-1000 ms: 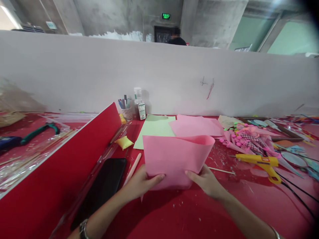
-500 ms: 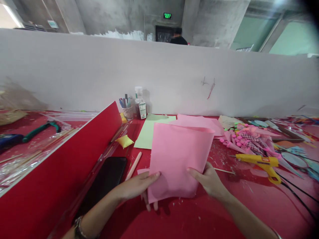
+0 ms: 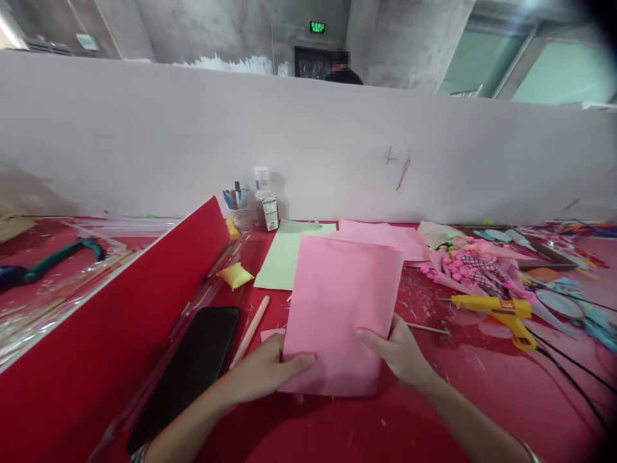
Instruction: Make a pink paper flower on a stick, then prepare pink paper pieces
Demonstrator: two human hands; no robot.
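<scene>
A pink sheet of paper (image 3: 343,302) stands tilted up off the red table (image 3: 434,399) in front of me. My left hand (image 3: 270,372) pinches its lower left edge, thumb on the front face. My right hand (image 3: 398,350) grips its lower right edge, thumb on top and fingers behind. A small pink scrap (image 3: 270,334) lies under the sheet by my left hand.
A light green sheet (image 3: 284,257) and more pink sheets (image 3: 385,235) lie behind. A black phone (image 3: 193,366), wooden stick (image 3: 250,329) and red divider (image 3: 110,321) are left. A yellow glue gun (image 3: 499,308) and pink craft flowers (image 3: 467,270) lie right. Pen cup (image 3: 237,209) and bottle (image 3: 265,202) stand by the wall.
The pink sheet was curled over with its top folded toward me. It has now opened out flat and upright between my hands, which stayed at its lower edge.
</scene>
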